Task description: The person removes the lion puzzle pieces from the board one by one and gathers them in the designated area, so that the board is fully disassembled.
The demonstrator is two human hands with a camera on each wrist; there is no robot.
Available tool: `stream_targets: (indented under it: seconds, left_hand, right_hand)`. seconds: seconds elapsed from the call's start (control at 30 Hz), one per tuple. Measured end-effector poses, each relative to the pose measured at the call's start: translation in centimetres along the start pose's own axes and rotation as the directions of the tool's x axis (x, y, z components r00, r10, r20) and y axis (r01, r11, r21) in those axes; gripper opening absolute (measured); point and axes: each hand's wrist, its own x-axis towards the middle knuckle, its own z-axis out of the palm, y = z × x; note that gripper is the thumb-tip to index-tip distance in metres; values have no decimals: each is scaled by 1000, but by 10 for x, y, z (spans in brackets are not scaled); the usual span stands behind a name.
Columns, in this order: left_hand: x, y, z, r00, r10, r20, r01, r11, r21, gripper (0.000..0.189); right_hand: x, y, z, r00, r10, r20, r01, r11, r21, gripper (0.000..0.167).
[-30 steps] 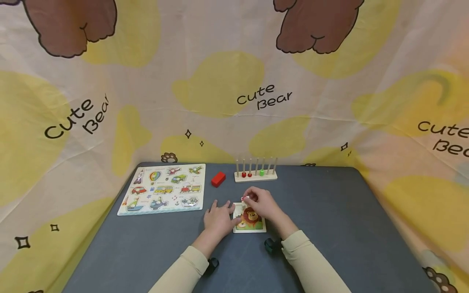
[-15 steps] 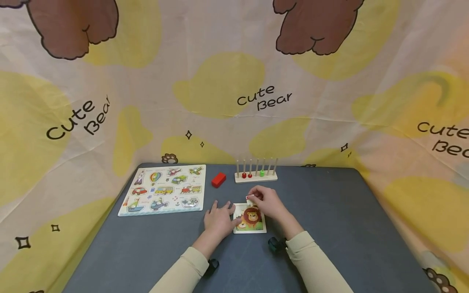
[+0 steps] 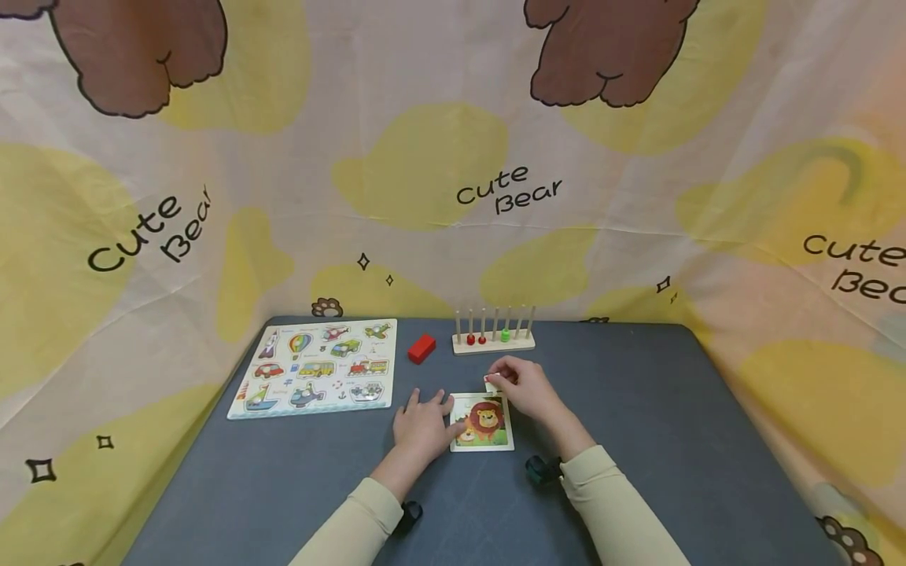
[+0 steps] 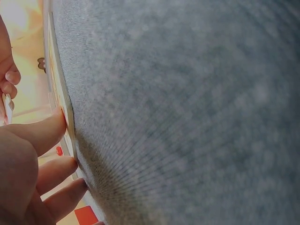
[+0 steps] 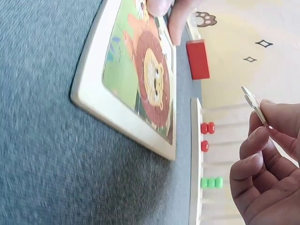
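A small lion jigsaw puzzle with a pale wooden frame (image 5: pixel 124 119) lies flat on the table. At its left side is my left hand (image 3: pixel 421 424), fingers spread, with the thumb resting on the picture and other fingertips along the frame's edge. Thumb and index finger of my right hand (image 3: pixel 527 387) pinch a thin, pale jigsaw piece (image 5: pixel 255 107), raised just above the puzzle's upper right corner. The right wrist view has that piece edge-on, so its printed face is mostly hidden. The remaining right fingers are loosely curled.
On the left lies a vehicle peg puzzle board (image 3: pixel 311 368). Behind my hands are a red block (image 3: pixel 421 348) and a wooden peg rack (image 3: pixel 495 344) with red and green beads. A printed cloth (image 3: pixel 425 157) hangs behind the dark table (image 3: pixel 637 424).
My right hand has moved right and slightly up with the jigsaw piece, away from the top of the lion puzzle. The left hand stays in place.
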Motion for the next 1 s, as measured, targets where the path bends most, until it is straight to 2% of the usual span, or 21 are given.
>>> stream_targets:
  seconds: [0.43, 0.67, 1.0]
  left_hand:
    - [-1, 1, -3, 1000, -8, 13, 8, 1000, -25, 65]
    - [-1, 1, -2, 1000, -2, 11, 2, 1000, -21, 65]
    - [-2, 1, -2, 1000, 6, 0, -6, 1000, -23, 64]
  right_hand:
    - [0, 9, -15, 999, 33, -12, -33, 999, -6, 8]
    - [-1, 16, -20, 999, 25, -21, -25, 1000, -4, 10]
    - [2, 34, -30, 998, 37, -41, -38, 999, -30, 11]
